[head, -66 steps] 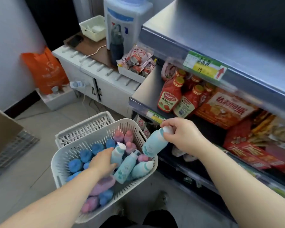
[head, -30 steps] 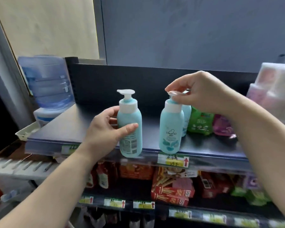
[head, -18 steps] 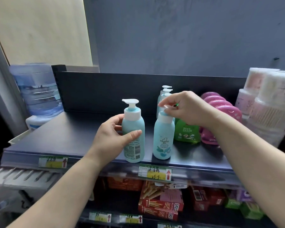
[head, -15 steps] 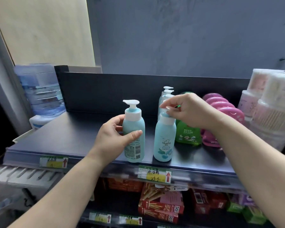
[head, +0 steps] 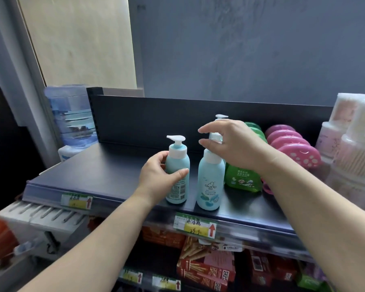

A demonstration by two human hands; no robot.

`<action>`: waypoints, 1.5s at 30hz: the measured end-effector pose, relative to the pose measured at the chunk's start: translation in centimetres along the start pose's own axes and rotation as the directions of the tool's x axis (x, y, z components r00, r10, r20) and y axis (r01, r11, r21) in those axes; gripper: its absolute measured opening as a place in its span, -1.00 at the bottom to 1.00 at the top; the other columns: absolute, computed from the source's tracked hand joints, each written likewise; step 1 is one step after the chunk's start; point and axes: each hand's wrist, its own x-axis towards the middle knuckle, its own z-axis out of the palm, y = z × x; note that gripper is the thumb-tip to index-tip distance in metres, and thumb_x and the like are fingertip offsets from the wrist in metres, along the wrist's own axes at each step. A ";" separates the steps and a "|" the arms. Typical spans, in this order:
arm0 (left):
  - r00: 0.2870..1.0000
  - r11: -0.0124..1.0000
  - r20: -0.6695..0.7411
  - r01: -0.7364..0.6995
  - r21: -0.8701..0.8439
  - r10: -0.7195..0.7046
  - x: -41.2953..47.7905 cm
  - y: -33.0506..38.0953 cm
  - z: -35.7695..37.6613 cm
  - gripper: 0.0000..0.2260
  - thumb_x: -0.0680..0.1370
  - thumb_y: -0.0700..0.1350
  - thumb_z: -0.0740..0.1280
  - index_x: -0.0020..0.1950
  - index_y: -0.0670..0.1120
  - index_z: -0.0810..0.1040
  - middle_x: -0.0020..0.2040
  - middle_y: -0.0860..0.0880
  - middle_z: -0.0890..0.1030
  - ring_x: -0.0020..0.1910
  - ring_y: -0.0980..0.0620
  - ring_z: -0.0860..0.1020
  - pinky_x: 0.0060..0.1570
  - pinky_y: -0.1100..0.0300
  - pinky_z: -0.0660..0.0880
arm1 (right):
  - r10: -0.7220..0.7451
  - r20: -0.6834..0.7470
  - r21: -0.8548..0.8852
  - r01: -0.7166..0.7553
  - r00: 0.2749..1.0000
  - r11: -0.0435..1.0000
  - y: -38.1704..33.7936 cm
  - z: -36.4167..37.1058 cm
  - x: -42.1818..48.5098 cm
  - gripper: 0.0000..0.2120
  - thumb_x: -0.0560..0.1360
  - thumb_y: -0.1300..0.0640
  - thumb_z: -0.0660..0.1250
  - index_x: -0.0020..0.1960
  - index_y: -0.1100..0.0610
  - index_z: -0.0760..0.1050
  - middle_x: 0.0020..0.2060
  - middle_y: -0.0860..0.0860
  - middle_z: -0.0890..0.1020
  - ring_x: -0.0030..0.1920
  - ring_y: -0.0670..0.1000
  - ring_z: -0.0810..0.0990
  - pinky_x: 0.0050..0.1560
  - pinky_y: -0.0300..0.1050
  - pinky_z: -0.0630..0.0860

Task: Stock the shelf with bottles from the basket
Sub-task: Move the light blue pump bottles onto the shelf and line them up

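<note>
Two teal pump bottles stand upright side by side near the front edge of the dark top shelf [head: 114, 169]. My left hand [head: 156, 175] grips the left bottle [head: 176, 191] round its body, thumb across the front. My right hand [head: 234, 144] hovers over the top of the right bottle [head: 210, 182] with thumb and fingers spread apart, covering its pump head. The pump of another teal bottle [head: 221, 116] shows behind my right hand. The basket is out of view.
Green packs [head: 240, 180] and pink cases [head: 293, 148] sit right of the bottles, with stacked cotton-swab tubs [head: 354, 157] at the far right. A water dispenser jug [head: 72, 114] stands left of the shelf. Snack boxes [head: 207, 268] fill the shelf below. The shelf's left half is bare.
Both bottles came up from the basket and now stand on the top shelf. My right hand has let go of the right bottle's pump head and spread its fingers. My left hand still grips its bottle.
</note>
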 end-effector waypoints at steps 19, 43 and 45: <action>0.932 0.996 0.361 0.052 -0.067 -0.025 3.4 -2.5 -2.8 -0.49 0.42 -0.16 0.46 0.32 0.08 0.39 0.18 0.10 0.54 0.19 0.15 0.50 0.20 0.12 0.48 | 0.096 0.528 -0.193 0.009 0.844 0.981 -4.4 0.8 8.2 -0.62 0.48 0.27 0.21 0.00 -0.20 0.56 -0.23 -0.26 0.53 -0.19 -0.13 0.53 -0.26 -0.24 0.44; 0.857 0.987 0.513 -0.121 0.110 0.047 15.6 -3.1 2.7 -0.59 0.37 -0.07 0.51 0.17 -0.03 0.48 0.06 0.01 0.60 0.01 0.04 0.58 0.05 0.11 0.52 | 0.394 0.362 -0.365 -0.261 0.845 0.894 -2.6 -2.1 5.3 -0.85 0.44 -0.08 0.37 -0.01 -0.10 0.57 -0.22 -0.19 0.57 -0.24 -0.24 0.48 -0.18 -0.19 0.45; 0.873 0.991 0.487 -0.086 0.101 0.026 16.7 -3.2 3.9 -0.60 0.38 -0.08 0.50 0.16 -0.01 0.47 0.04 0.04 0.58 0.01 0.04 0.57 -0.01 0.16 0.50 | 0.405 0.366 -0.358 -0.274 0.838 0.892 -2.6 -2.0 4.6 -0.83 0.45 -0.14 0.35 -0.02 -0.11 0.58 -0.19 -0.18 0.58 -0.22 -0.23 0.50 -0.17 -0.20 0.47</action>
